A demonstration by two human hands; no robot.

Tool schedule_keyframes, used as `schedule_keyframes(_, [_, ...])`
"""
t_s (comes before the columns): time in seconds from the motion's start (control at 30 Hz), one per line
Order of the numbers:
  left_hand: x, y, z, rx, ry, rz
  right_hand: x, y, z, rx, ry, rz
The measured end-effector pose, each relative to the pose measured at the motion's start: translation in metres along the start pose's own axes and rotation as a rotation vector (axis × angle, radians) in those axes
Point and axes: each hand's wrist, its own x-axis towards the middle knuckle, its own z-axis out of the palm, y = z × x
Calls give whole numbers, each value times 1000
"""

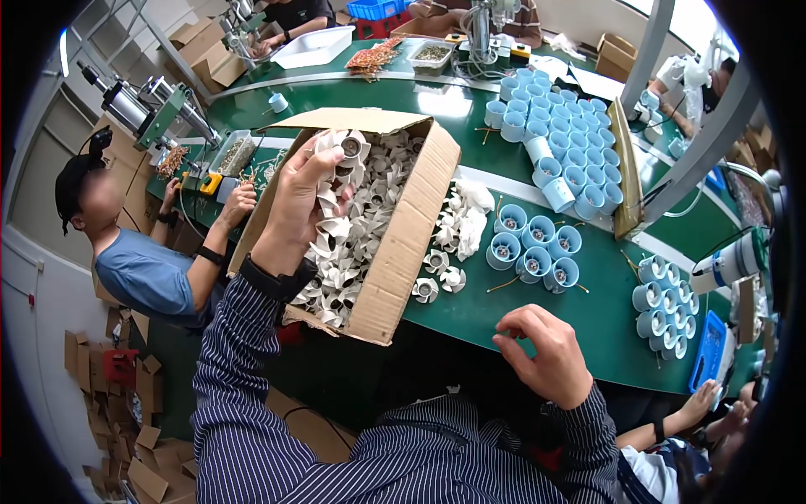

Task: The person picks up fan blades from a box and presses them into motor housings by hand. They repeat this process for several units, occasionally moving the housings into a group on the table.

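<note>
My left hand [298,197] is raised over an open cardboard box [393,244] and closed on a grey-white fan impeller [351,146], with the thumb against it. More impellers show close under the fingers; whether they are gripped too, I cannot tell. Many loose impellers [369,214] fill the box. Past the table's front edge, my right hand [546,353] hovers with bent fingers, thumb and forefinger apart, and nothing visible in it. Nearest to it stand several light-blue cups [533,264] with metal parts inside and wires sticking out. A few impellers [426,290] lie beside the box.
Rows of blue cups [574,157] cover the table's far right, by a cardboard strip [625,168]. Another cup group [663,298] sits at the right, near a blue tray [710,349]. White plastic bags [463,220] lie beside the box. Co-workers sit around the green table [453,323].
</note>
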Motion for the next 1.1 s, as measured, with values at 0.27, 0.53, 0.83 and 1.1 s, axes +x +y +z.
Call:
schedule_keyframes(0.27, [-61, 5, 104, -403, -52, -23, 46, -63, 47, 750, 232, 106])
schedule_keyframes(0.53, [-77, -75, 157, -571, 170, 29, 32, -28, 49, 359, 306, 116])
schedule_keyframes(0.83, [-63, -155, 183, -914, 90, -407, 12, 10, 26, -130, 251, -3])
schedule_keyframes(1.1, [-63, -170, 181, -1165, -73, -592, 11, 36, 19, -61, 234, 48])
